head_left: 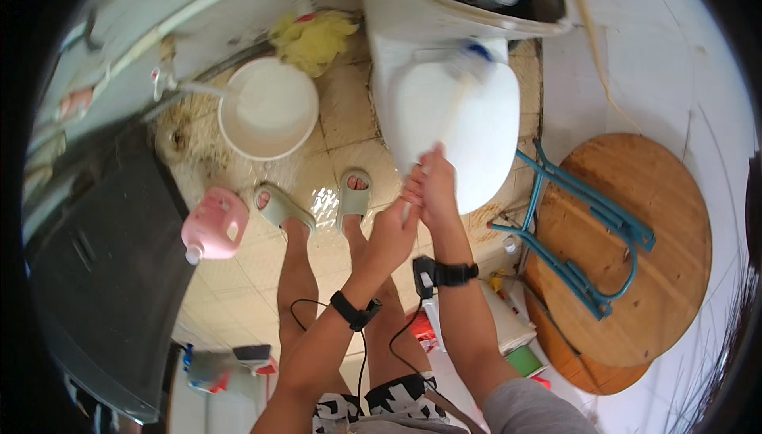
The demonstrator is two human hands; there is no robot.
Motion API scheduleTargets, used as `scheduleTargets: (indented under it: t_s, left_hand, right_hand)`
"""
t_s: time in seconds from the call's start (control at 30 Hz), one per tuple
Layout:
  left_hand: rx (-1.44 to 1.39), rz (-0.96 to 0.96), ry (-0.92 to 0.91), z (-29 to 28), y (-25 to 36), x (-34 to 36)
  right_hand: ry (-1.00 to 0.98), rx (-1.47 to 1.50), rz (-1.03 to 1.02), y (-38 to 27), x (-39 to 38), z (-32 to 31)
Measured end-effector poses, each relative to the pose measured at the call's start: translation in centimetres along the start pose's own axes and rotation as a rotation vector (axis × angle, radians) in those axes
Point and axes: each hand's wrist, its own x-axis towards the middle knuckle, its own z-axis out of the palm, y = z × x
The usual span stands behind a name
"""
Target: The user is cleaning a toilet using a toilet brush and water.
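Both your hands are wrapped round the handle of the long brush [454, 109]. Your right hand [432, 188] is nearer the brush head [471, 65], and your left hand [395, 232] is just beside it, between 7 and 8 o'clock. From your hands, the brush points to 1 o'clock. Its blurry head is over the far end of the white toilet lid [480, 136]. I can't tell if they touch.

A brush [460, 89] with a slim, pale handle [452, 114] and a motion-blurred, whitish-and-blue head [470, 65] slants up and rightward in the frame's upper centre.
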Motion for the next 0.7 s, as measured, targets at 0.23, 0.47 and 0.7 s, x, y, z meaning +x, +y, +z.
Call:
scheduleTargets:
  t_s: [0.23,0.47,0.7]
  left_hand:
    - [-0.101,-0.116,-0.045,-3.2,-1.6,-2.8]
    - [-0.128,-0.106,-0.249,3.3,4.4,8.4]
    - [-0.484,-0.469,-0.426,-0.1,-0.6,-1.1]
  right_hand:
    - [-0.009,0.043,0.078,4.0,-2.3,3.1]
    - [0.137,0.213,-0.128,-6.6,4.8,-2.5]
    - [-0.029,0.015,0.053,-0.6,-1.6,-3.1]
